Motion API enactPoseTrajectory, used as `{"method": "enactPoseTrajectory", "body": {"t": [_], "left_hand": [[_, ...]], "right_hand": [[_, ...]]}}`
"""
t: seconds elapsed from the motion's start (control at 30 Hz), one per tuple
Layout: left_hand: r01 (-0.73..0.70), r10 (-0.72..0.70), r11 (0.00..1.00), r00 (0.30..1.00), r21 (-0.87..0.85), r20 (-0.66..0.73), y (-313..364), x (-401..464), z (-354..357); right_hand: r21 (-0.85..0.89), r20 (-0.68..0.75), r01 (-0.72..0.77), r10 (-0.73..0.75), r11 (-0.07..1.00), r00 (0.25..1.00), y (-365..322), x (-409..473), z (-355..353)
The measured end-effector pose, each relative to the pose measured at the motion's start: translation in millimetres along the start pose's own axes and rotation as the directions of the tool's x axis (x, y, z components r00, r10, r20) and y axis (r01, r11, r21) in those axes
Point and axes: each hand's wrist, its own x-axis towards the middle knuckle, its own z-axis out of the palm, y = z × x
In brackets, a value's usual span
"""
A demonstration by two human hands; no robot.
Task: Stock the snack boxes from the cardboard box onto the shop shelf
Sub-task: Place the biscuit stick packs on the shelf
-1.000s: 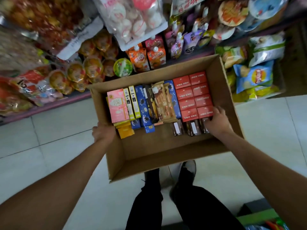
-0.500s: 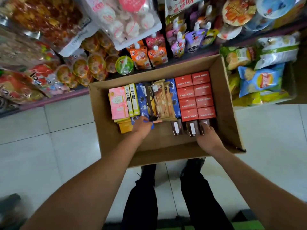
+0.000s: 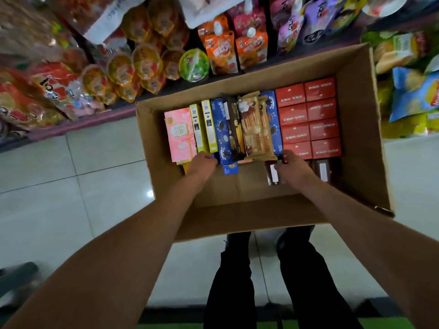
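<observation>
An open cardboard box (image 3: 237, 222) sits on the floor against the shop shelf (image 3: 78, 125). Packed inside are a pink box (image 3: 178, 134), yellow boxes (image 3: 206, 125), blue boxes (image 3: 221, 131), a tan biscuit packet (image 3: 253, 129), stacked red boxes (image 3: 308, 117) and dark brown boxes (image 3: 273, 174). My left hand (image 3: 202, 162) is down at the near ends of the pink and yellow boxes, its fingers hidden. My right hand (image 3: 292, 165) curls its fingers on the near end of a red box, beside the tan packet.
Jelly cups (image 3: 142, 65) and drink pouches (image 3: 221, 51) fill the low shelf right behind the box. Crisp bags (image 3: 413, 91) stand to the right. White floor tiles (image 3: 71, 198) lie to the left, and my legs (image 3: 285, 281) stand just behind the box.
Both hands left the box's rim and went inside. The left hand shifted left to the yellow and pink boxes; the right moved forward to the red boxes. The view came closer.
</observation>
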Motion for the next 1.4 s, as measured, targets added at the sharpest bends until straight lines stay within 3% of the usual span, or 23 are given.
{"method": "enactPoseTrajectory", "body": {"t": [0.17, 0.3, 0.37, 0.47, 0.53, 0.63, 0.7, 0.8, 0.93, 1.13, 1.3, 1.4], "left_hand": [[-0.156, 0.146, 0.979, 0.986, 0.134, 0.080, 4, 23, 7], [-0.385, 0.382, 0.892, 0.922, 0.236, 0.061, 22, 40, 36], [-0.415, 0.418, 0.887, 0.908, 0.204, 0.031, 35, 50, 54], [-0.269, 0.273, 0.962, 0.956, 0.048, -0.108, 53, 64, 72], [-0.183, 0.169, 0.974, 0.979, -0.130, -0.117, 58, 71, 78], [-0.126, 0.133, 0.979, 0.991, -0.159, 0.032, 59, 70, 84], [-0.146, 0.162, 0.981, 0.980, -0.128, 0.116, 59, 66, 86], [-0.131, 0.160, 0.978, 0.969, -0.161, 0.186, 62, 54, 86], [-0.066, 0.116, 0.981, 0.954, -0.185, 0.275, 58, 43, 91], [-0.036, 0.035, 0.966, 0.999, -0.254, -0.011, 73, 58, 92], [0.105, -0.088, 0.875, 0.994, -0.472, 0.057, 77, 71, 100], [0.144, -0.111, 0.855, 0.989, -0.499, 0.097, 73, 77, 100]], "right_hand": [[0.166, 0.053, -0.069, 0.061, 0.984, 0.997, -9, 35, 22], [0.279, -0.001, -0.055, 0.057, 0.959, 0.998, -14, 66, 27], [0.294, -0.042, -0.012, 0.026, 0.956, 0.999, -21, 83, 29], [0.370, -0.048, -0.012, 0.032, 0.929, 0.998, -35, 99, 36], [0.454, -0.028, -0.046, 0.066, 0.890, 0.997, -39, 103, 40], [0.596, 0.106, -0.177, 0.142, 0.783, 0.984, -35, 100, 39], [0.583, 0.201, -0.252, 0.163, 0.773, 0.966, -25, 95, 35], [0.564, 0.276, -0.270, 0.130, 0.780, 0.952, -6, 86, 28], [0.686, 0.337, -0.306, 0.085, 0.660, 0.938, 15, 78, 24], [0.756, 0.319, -0.287, 0.052, 0.589, 0.946, 12, 76, 23], [0.739, 0.325, -0.261, 0.011, 0.621, 0.946, -12, 85, 18], [0.723, 0.350, -0.268, -0.003, 0.637, 0.937, -20, 91, 17]]}}
